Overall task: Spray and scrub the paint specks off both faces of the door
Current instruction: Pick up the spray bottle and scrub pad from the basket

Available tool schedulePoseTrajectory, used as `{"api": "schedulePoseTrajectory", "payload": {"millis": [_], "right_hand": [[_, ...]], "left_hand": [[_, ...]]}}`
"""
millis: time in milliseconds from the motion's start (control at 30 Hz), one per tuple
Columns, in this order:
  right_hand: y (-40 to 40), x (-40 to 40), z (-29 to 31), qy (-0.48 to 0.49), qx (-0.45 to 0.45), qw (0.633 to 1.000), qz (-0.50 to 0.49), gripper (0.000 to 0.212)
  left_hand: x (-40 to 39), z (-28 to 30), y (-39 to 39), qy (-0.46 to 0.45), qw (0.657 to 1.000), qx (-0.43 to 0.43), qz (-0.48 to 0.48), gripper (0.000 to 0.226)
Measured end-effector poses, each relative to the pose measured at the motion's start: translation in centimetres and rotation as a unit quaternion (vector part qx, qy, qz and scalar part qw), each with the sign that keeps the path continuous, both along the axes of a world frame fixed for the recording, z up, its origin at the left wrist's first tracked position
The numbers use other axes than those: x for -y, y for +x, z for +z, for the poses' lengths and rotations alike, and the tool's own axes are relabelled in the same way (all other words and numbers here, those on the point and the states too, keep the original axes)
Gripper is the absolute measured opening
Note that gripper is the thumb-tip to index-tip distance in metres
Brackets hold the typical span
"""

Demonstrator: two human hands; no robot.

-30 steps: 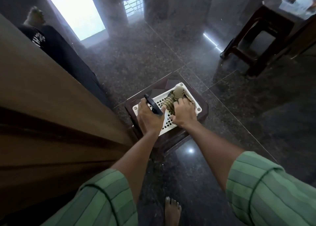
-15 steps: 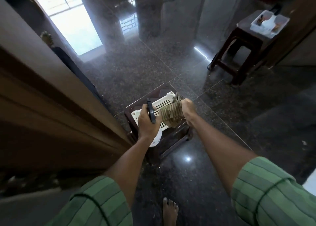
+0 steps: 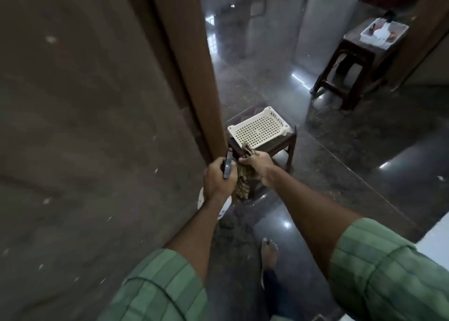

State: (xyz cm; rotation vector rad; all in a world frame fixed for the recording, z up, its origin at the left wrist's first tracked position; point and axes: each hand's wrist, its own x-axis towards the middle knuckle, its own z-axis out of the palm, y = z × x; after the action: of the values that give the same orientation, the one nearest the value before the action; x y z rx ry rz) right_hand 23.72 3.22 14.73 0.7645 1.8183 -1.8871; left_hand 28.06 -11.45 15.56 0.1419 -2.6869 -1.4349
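Left hand (image 3: 217, 179) grips spray bottle (image 3: 227, 165), nozzle up; right hand (image 3: 255, 161) pinches hanging cloth (image 3: 243, 184).

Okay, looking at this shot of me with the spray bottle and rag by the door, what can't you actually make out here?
Head view only:
- Spray bottle: the left hand covers most of its body; no label is readable.
- Rag: partly behind both hands, the right hand pinching its top.
- Door: its other face is hidden, its top cut off.
- Far tray: contents too small.

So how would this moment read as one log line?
left hand: holds spray bottle | right hand: holds rag | door: specked
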Motion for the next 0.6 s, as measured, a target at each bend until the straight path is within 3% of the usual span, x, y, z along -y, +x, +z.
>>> {"api": "schedulePoseTrajectory", "payload": {"millis": [167, 400, 600], "right_hand": [[6.8, 8.6, 4.0, 0.018, -0.075, 0.996, 0.048, 0.004], [13.3, 21.8, 12.4, 0.043, -0.191, 0.976, 0.095, 0.007], [18.4, 32.2, 25.5, 0.118, -0.415, 0.896, 0.104, 0.017]], "left_hand": [[9.3, 4.4, 7.7, -0.015, 0.999, 0.004, 0.051, 0.039], [21.0, 13.4, 16.4, 0.006, 0.99, -0.016, 0.142, 0.026], [29.4, 24.1, 21.3, 0.038, 0.967, -0.079, 0.24, 0.033]]}}
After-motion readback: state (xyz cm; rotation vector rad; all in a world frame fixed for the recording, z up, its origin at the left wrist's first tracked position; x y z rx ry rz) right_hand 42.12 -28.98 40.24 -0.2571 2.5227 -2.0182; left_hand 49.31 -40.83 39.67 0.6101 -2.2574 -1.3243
